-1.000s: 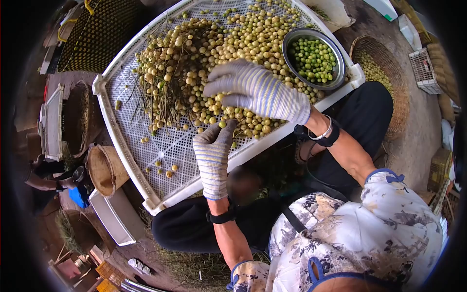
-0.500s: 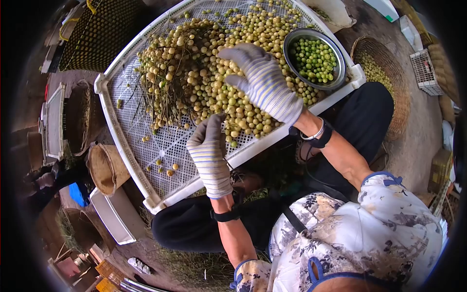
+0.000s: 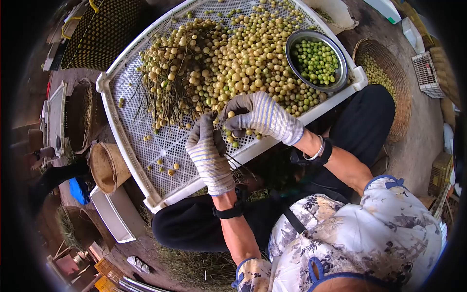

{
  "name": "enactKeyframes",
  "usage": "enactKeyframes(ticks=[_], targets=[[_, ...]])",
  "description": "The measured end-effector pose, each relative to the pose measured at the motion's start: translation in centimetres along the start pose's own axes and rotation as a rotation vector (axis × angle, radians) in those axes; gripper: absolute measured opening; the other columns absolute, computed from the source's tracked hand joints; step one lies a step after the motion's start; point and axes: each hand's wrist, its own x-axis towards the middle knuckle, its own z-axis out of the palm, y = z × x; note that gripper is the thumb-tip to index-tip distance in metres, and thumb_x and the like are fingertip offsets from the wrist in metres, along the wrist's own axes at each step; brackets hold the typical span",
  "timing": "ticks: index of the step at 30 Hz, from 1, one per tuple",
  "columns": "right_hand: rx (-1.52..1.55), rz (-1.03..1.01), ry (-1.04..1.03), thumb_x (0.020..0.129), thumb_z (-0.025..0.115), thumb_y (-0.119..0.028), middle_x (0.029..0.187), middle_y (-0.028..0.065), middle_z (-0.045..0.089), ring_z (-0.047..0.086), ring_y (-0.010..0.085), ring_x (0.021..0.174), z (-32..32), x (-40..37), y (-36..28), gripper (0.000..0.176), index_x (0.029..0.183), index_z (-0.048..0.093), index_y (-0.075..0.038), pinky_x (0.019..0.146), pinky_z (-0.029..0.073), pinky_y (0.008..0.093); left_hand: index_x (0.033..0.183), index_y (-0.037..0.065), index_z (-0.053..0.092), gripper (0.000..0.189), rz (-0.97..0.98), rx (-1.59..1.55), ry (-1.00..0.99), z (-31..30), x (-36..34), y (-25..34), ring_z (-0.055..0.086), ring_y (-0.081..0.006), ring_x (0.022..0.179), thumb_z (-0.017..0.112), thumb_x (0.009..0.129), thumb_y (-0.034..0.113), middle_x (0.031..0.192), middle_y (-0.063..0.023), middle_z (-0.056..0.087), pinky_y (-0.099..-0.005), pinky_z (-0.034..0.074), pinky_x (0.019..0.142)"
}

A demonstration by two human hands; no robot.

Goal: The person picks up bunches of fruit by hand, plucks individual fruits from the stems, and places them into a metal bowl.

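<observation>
My left hand [image 3: 208, 153], in a striped grey-tipped work glove, is closed at the near edge of the white mesh tray [image 3: 125, 127]. A thin dark twig [image 3: 237, 161] sticks out below its fingers. My right hand [image 3: 266, 118], gloved alike, meets it with fingers curled round a small yellowish fruit [image 3: 230, 114]. Beyond both hands lies a heap of loose yellow-green round fruits [image 3: 248, 63]. Left of that is a tangle of fruit still on brown stems [image 3: 168, 82]. A metal bowl of greener fruits [image 3: 316, 61] stands on the tray's right side.
A wicker basket with fruits [image 3: 384, 82] stands on the floor at right. To the left are a tan bucket [image 3: 108, 168], a white bin [image 3: 116, 216] and a dark woven basket [image 3: 99, 36]. Another person's arm [image 3: 41, 155] shows at far left. Cut stems [image 3: 194, 267] lie below.
My right hand has come down and left from over the heap to my left hand, its fingers curling round a small fruit. My left hand has barely moved.
</observation>
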Motion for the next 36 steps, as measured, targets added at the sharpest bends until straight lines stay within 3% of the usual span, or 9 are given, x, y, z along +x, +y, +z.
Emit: enactKeyframes(ticks=[4, 7, 12, 16, 23, 25, 27, 29, 36], targets=[[-0.255, 0.013, -0.213, 0.092, 0.068, -0.021, 0.074, 0.0036, 0.068, 0.059, 0.0082, 0.056, -2.6, 0.0, -2.2, 0.025, 0.102, 0.068, 0.001, 0.053, 0.048, 0.0219, 0.094, 0.006, 0.066, 0.019, -0.051, -0.005, -0.041, -0.6, 0.5, 0.1, 0.023, -0.0010, 0.041, 0.065, 0.095, 0.025, 0.053, 0.0100, 0.035, -0.0203, 0.016, 0.038], [-0.127, -0.092, -0.027, 0.093, 0.065, -0.017, 0.070, 0.0033, 0.063, 0.058, 0.0071, 0.057, -4.2, 0.2, -2.6, 0.021, 0.103, 0.069, 0.001, 0.052, 0.047, 0.0214, 0.096, 0.006, 0.066, 0.019, -0.083, -0.105, -0.082, -1.1, 0.6, -0.2, 0.023, -0.0016, 0.041, 0.064, 0.096, 0.025, 0.052, 0.0099, 0.033, -0.0210, 0.015, 0.038], [-0.911, -0.293, 0.385, 0.079, 0.079, -0.030, 0.105, 0.0117, 0.071, 0.068, 0.0253, 0.093, -4.7, 1.0, -1.5, 0.044, 0.111, 0.066, -0.003, 0.086, 0.053, 0.0360, 0.078, 0.016, 0.054, 0.021, -0.115, -0.121, -0.033, -0.3, 0.1, 0.3, 0.023, -0.0025, 0.040, 0.063, 0.096, 0.022, 0.052, 0.0107, 0.030, -0.0220, 0.016, 0.036], [-0.597, -0.103, 0.036, 0.074, 0.083, -0.027, 0.102, 0.0080, 0.071, 0.066, 0.0154, 0.079, -1.2, -0.2, -2.3, 0.047, 0.112, 0.067, -0.004, 0.079, 0.053, 0.0306, 0.086, 0.013, 0.062, 0.016, -0.108, -0.116, -0.058, 0.1, 0.2, 0.0, 0.023, -0.0018, 0.040, 0.065, 0.095, 0.026, 0.051, 0.0098, 0.033, -0.0213, 0.015, 0.038], [-0.074, -0.050, 0.143, 0.093, 0.066, -0.024, 0.086, 0.0091, 0.072, 0.059, 0.0100, 0.051, -1.8, 0.2, -1.2, 0.029, 0.109, 0.066, 0.000, 0.053, 0.051, 0.0291, 0.088, 0.013, 0.062, 0.015, -0.117, -0.119, -0.017, -0.5, -0.2, -0.2, 0.023, -0.0018, 0.042, 0.064, 0.095, 0.026, 0.053, 0.0105, 0.031, -0.0208, 0.015, 0.039], [-0.526, -0.224, 0.469, 0.093, 0.066, -0.025, 0.094, 0.0126, 0.072, 0.066, 0.0166, 0.064, -2.8, 0.4, -1.4, 0.035, 0.117, 0.063, -0.001, 0.062, 0.055, 0.0312, 0.094, 0.010, 0.064, 0.015, -0.122, -0.126, -0.017, -0.5, -0.4, 0.0, 0.022, -0.0019, 0.042, 0.064, 0.096, 0.025, 0.053, 0.0104, 0.030, -0.0210, 0.016, 0.039], [-0.768, -0.423, 0.501, 0.087, 0.071, -0.028, 0.107, 0.0158, 0.069, 0.069, 0.0250, 0.088, -3.2, 0.7, -0.6, 0.045, 0.123, 0.060, -0.002, 0.080, 0.055, 0.0345, 0.097, 0.009, 0.065, 0.016, -0.128, -0.147, -0.055, -0.2, -0.8, 0.3, 0.024, -0.0017, 0.042, 0.064, 0.096, 0.025, 0.053, 0.0103, 0.030, -0.0209, 0.017, 0.039], [-0.573, -0.256, 0.274, 0.083, 0.076, -0.028, 0.112, 0.0162, 0.068, 0.067, 0.0274, 0.098, -2.5, 0.0, -0.1, 0.050, 0.123, 0.059, -0.002, 0.087, 0.053, 0.0354, 0.097, 0.009, 0.066, 0.017, -0.137, -0.177, -0.089, -0.2, -0.5, -0.4, 0.025, -0.0013, 0.042, 0.064, 0.096, 0.025, 0.053, 0.0102, 0.032, -0.0206, 0.018, 0.039], [-0.103, -0.009, -0.093, 0.084, 0.076, -0.027, 0.085, 0.0060, 0.069, 0.064, 0.0124, 0.074, -0.3, -1.4, 0.4, 0.034, 0.103, 0.065, 0.000, 0.067, 0.052, 0.0270, 0.093, 0.008, 0.065, 0.019, -0.131, -0.131, 0.030, 0.8, -1.7, -0.7, 0.024, -0.0006, 0.040, 0.066, 0.094, 0.027, 0.052, 0.0104, 0.034, -0.0199, 0.018, 0.038]])
